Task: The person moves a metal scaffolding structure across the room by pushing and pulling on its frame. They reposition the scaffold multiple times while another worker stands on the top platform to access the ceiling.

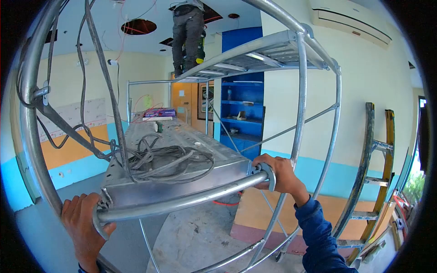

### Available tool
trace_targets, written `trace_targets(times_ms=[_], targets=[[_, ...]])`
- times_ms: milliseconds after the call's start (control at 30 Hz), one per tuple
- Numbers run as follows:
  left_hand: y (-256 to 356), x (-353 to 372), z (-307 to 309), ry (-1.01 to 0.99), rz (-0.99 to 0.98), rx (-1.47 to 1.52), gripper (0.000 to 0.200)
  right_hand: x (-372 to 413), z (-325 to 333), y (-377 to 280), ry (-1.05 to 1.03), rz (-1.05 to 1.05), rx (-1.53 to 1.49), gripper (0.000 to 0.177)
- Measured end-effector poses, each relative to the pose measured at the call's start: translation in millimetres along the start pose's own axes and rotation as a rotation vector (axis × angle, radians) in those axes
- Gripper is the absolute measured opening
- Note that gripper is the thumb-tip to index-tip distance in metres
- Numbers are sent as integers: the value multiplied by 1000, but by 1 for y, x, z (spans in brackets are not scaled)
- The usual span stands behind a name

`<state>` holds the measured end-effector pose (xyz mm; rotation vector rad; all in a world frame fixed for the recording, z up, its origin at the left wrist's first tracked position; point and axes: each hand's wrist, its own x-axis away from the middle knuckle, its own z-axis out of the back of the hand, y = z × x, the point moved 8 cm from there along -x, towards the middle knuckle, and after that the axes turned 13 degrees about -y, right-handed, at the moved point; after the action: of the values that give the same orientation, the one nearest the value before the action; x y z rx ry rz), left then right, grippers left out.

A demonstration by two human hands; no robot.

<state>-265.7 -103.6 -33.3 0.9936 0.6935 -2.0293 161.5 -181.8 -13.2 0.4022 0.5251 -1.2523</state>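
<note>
My left hand (pixel 84 223) is closed round the hook at the near left corner of a metal scaffold platform (pixel 182 179). My right hand (pixel 280 175) is wrapped round the matching hook (pixel 269 175) at its right corner, in a dark blue sleeve. Both hooks sit at a horizontal scaffold pipe (pixel 191 199) between my hands. A grey electrical cable (pixel 170 159) lies in loose coils on the platform, and strands of it hang from the frame at left. Farther along the platform are a purple box (pixel 159 113) and a small green item (pixel 157 127).
Another person (pixel 187 36) stands on a higher scaffold platform (pixel 255 57), upper body hidden at the ceiling opening. A ladder (pixel 368 182) leans against the right wall. Upright scaffold pipes (pixel 300 91) rise at right. A blue shelf (pixel 242 107) stands behind.
</note>
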Motion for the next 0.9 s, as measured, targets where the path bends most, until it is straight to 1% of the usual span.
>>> trace_targets(times_ms=[33,233,333,433,533,633,733,900], targets=[[-5,2,-5,-44,28,34,53,-1,1,0,-18,0,-26,57],[1,-4,-1,-149,99,78,52,-8,1,1,-154,6,-9,65],[4,-4,3,-167,70,9,56,-10,-2,3,-210,15,-1,68],[-3,-8,-2,-315,177,177,61,-11,4,-5,-204,-6,-23,70],[-6,-8,-4,-291,216,174,64,-8,3,1,-191,-13,-25,70],[-6,-7,-5,-250,199,171,66,-8,-1,4,-203,-16,-13,68],[-8,-8,-7,-299,238,182,66,-8,0,0,-198,-13,-12,66],[-8,-8,-6,-298,210,171,66,-7,-1,1,-200,11,-8,62]])
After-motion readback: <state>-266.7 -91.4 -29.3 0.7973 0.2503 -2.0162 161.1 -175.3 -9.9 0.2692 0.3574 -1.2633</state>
